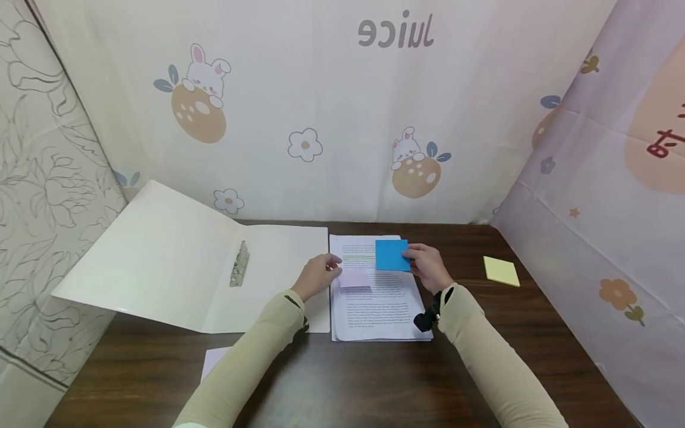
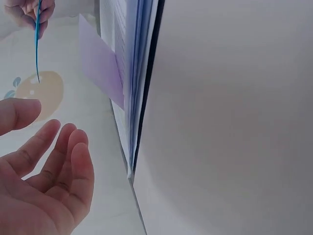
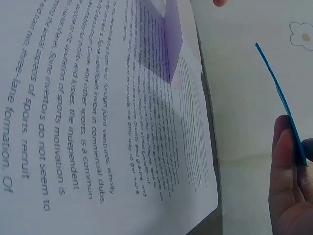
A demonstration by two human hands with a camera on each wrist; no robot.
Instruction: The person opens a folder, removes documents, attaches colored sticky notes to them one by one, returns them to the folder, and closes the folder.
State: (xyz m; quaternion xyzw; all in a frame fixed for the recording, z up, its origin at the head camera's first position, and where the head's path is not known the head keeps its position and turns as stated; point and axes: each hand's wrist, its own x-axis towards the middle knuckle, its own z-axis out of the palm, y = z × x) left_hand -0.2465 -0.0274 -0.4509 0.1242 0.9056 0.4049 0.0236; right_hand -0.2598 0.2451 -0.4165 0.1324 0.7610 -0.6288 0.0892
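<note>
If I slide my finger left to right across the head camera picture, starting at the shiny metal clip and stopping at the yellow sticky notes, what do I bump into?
Metal clip → left hand → lilac sticky note → blue sticky notes → right hand → yellow sticky notes.

We see a small, curtained-off corner for paperwork; whether it belongs to a home or an office, we cannot tell. A dark wood-grain bench (image 1: pixel 332 386) fills the lower part of our view. Behind it hangs a pale curtain (image 1: pixel 267 89) printed with cartoon rabbits, flowers and the word "Juice" reversed. A lilac-tinted cloth (image 1: pixel 578 249) closes off the right, a white cloth with line-drawn flowers (image 1: pixel 45 172) the left. Stationery shows us the use: an open white binder (image 1: pixel 160 255), printed pages (image 1: pixel 374 318), a blue sticky note (image 1: pixel 389 255) and yellow sticky notes (image 1: pixel 501 271).
</note>
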